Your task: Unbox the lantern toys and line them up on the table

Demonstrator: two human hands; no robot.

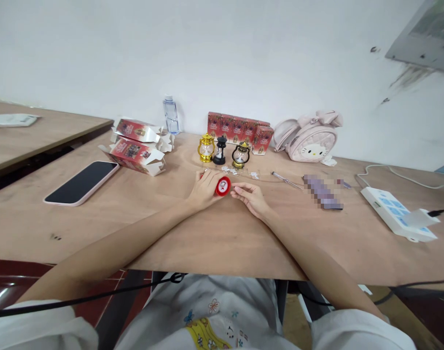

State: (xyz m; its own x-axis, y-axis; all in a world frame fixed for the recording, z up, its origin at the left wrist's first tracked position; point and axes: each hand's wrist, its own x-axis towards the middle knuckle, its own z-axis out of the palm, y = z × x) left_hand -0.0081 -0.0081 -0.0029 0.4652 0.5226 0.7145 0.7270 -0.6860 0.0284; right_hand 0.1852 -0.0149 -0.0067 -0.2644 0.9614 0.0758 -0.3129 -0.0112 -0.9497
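Note:
My left hand [204, 188] is closed around a red mini lantern [228, 186] lying on its side, with its round base turned toward me. A pale disc with dark and red marks shows inside the base; the fingers cover most of the body. Beside the base's right edge is my right hand [250, 197], thumb and fingertips pinched together; what they hold, if anything, is too small to make out. Behind the hands stand a gold lantern [206, 148], a black lantern [219, 151] and a black-and-gold lantern [240, 156]. Small clear plastic packets [254, 175] lie in front of them.
Red boxes [238, 127] line up near the wall, left of a pink bag [309, 143]. Opened boxes [136, 150], a phone [84, 182] and a bottle [170, 115] are at left. A screwdriver [285, 179], a blurred purple item [322, 191] and a power strip [397, 214] lie right.

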